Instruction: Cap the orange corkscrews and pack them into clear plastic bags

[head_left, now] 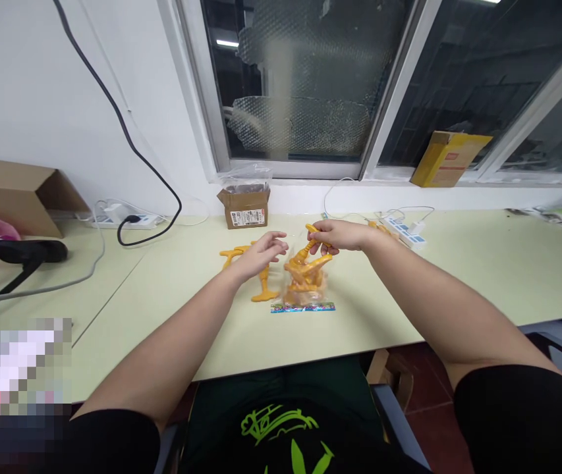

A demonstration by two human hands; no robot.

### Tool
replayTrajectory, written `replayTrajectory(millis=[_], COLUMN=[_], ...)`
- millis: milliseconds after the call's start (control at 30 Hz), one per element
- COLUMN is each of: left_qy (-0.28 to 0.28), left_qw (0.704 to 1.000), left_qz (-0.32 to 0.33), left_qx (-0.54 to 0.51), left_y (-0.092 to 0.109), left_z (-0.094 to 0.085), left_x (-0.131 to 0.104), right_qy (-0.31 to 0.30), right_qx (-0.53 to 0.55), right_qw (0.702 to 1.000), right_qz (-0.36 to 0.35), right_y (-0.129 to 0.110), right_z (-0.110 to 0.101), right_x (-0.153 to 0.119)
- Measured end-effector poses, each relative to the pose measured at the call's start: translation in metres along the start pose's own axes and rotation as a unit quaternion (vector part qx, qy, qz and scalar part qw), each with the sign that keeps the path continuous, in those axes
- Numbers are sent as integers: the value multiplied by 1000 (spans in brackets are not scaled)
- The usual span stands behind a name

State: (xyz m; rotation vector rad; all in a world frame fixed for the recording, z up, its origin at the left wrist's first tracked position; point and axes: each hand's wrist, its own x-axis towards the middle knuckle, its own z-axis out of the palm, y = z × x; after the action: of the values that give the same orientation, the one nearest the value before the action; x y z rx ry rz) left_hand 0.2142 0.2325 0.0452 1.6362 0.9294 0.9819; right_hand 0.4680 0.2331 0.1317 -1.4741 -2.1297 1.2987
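Note:
My right hand (334, 236) is closed around the upper end of a yellow-orange plastic piece with a ridged neck (303, 254). The piece tilts down into a clear plastic bag (324, 293), which lies on the table and has a blue patterned strip at its near edge. More yellow pieces (305, 280) are heaped in the bag. To the left of the bag is my left hand (267, 253), with curved fingers apart and nothing in them. Beneath and beside it, several loose yellow pieces with T-shaped ends (263, 289) lie on the table, partly hidden by my hand and forearm.
A small open cardboard box (246, 209) stands against the wall. Power strips (402, 232) with cables sit at both sides, and a black cable (132, 141) hangs at left. Farther right are a yellow carton (451, 160) on the sill and some packets (557, 217).

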Motion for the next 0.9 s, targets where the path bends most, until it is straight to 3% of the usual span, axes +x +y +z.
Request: replayTrajectory(millis=[200, 300, 533, 767, 900], left_qy=[-13, 11, 5, 29, 19], left_qw=[998, 995, 993, 970, 965], left_qz=[35, 62, 108, 157, 170], left_qx=[58, 77, 53, 185, 198], left_y=[-9, -1, 20, 31, 37], left_z=[14, 19, 21, 15, 16], left_x=[-7, -2, 2, -2, -2], right_qy=[-10, -9, 74, 27, 45], right_qx=[17, 16, 48, 107, 104], right_qw=[999, 999, 985, 975, 972], right_qz=[-31, -42, -149, -194, -208], right_y=[15, 10, 5, 23, 38], right_z=[12, 9, -3, 2, 8], right_x=[4, 1, -10, -28, -29])
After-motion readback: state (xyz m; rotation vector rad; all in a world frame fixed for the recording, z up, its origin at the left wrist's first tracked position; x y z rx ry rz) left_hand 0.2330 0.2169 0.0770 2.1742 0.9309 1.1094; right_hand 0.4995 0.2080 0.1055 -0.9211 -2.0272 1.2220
